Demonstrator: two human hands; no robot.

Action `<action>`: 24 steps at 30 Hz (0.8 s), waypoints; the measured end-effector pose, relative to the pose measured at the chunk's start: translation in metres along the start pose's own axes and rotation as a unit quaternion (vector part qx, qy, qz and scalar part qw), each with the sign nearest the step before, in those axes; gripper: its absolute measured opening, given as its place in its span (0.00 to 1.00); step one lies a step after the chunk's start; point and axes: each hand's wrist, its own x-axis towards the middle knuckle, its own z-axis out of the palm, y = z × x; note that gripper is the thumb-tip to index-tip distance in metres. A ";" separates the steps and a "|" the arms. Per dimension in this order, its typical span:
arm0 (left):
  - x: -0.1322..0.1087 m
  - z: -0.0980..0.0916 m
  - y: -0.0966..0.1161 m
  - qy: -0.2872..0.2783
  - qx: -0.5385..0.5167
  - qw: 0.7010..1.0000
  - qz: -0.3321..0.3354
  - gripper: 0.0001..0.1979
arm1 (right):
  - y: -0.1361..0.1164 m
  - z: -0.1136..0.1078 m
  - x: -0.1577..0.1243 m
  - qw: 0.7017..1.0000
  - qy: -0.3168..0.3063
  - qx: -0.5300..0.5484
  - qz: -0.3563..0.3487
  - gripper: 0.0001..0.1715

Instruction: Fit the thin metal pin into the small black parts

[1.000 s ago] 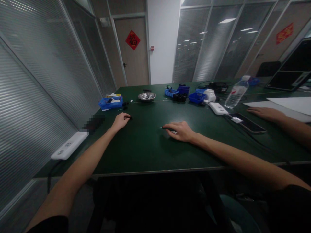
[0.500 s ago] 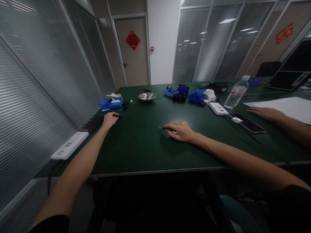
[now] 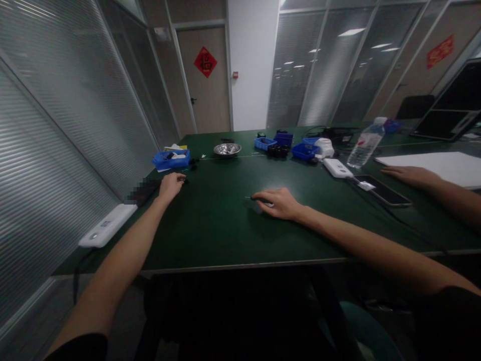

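Observation:
My left hand (image 3: 172, 185) rests on the left side of the green table (image 3: 214, 225), its fingers pinched around a small black piece (image 3: 186, 180) at the fingertips. What that piece is cannot be made out. At the middle of the table my right hand (image 3: 280, 203) is curled, with thumb and fingers closed on a thin tool (image 3: 252, 198) that has a dark handle and a narrow metal tip pointing left. Most of its handle is hidden by the hand. Beyond my left hand stands a blue tray (image 3: 172, 161) with small parts in it.
A metal bowl (image 3: 227, 150) and blue bins (image 3: 305, 151) line the far side. On the right are a white power strip (image 3: 337, 168), a phone (image 3: 387, 191), a water bottle (image 3: 366, 145) and another person's hand (image 3: 413, 176). Another power strip (image 3: 108, 225) lies left.
The fingers of my left hand have shifted slightly, and the black piece shows at a slightly different angle. My right hand and the thin tool stay in place.

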 end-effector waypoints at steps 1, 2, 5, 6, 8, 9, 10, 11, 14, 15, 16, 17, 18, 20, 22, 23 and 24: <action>0.000 0.000 0.001 -0.001 0.008 1.000 0.006 0.18 | 0.001 0.000 0.000 1.000 -0.001 -0.001 0.000 0.19; -0.001 0.000 0.002 -0.003 0.015 1.000 0.011 0.17 | 0.001 0.001 0.000 1.000 -0.002 -0.002 0.000 0.19; -0.003 -0.001 0.005 -0.008 0.028 0.999 0.020 0.16 | 0.002 0.001 -0.001 1.000 -0.004 0.000 -0.003 0.19; -0.004 -0.002 0.006 -0.009 0.030 0.999 0.020 0.16 | 0.002 0.002 -0.001 1.000 -0.002 0.000 -0.003 0.19; -0.005 -0.002 0.007 -0.010 0.033 0.999 0.023 0.17 | 0.001 0.002 -0.001 1.000 0.002 -0.003 -0.002 0.19; -0.005 -0.002 0.007 -0.009 0.035 0.999 0.025 0.16 | 0.001 0.002 -0.001 1.000 0.003 -0.005 -0.002 0.19; -0.006 -0.002 0.007 -0.008 0.036 0.999 0.026 0.16 | 0.000 0.001 0.000 1.000 0.003 -0.006 -0.001 0.19; -0.006 -0.002 0.006 -0.008 0.036 0.999 0.027 0.16 | 0.000 0.001 0.000 1.000 0.002 -0.006 -0.001 0.19; -0.006 -0.001 0.004 -0.004 0.035 0.999 0.032 0.16 | 0.000 0.001 0.000 1.000 0.001 -0.004 -0.001 0.19; -0.006 -0.001 0.004 -0.002 0.037 0.999 0.033 0.16 | 0.000 0.001 0.000 1.000 0.001 -0.004 -0.002 0.19; -0.006 -0.001 0.003 -0.001 0.042 0.999 0.035 0.16 | 0.001 0.001 0.000 1.000 0.000 -0.004 -0.002 0.19; -0.006 0.000 0.003 0.000 0.049 0.998 0.035 0.16 | 0.001 0.001 0.000 1.000 0.000 -0.006 -0.003 0.19; -0.006 0.000 0.003 0.001 0.057 0.998 0.036 0.17 | 0.001 0.001 0.000 1.000 0.000 -0.008 -0.003 0.20; -0.006 0.002 0.003 0.002 0.067 0.997 0.040 0.18 | 0.001 0.001 0.000 1.000 0.000 -0.013 -0.003 0.19; -0.006 0.003 0.004 0.002 0.058 0.997 0.049 0.19 | 0.001 0.002 0.000 1.000 0.000 -0.013 -0.003 0.19; -0.006 0.004 0.004 0.002 0.046 0.997 0.053 0.20 | 0.001 0.002 0.000 1.000 -0.001 -0.012 -0.003 0.19; -0.006 0.005 0.004 0.003 0.032 0.998 0.055 0.21 | 0.001 0.002 0.000 1.000 -0.003 -0.011 -0.003 0.19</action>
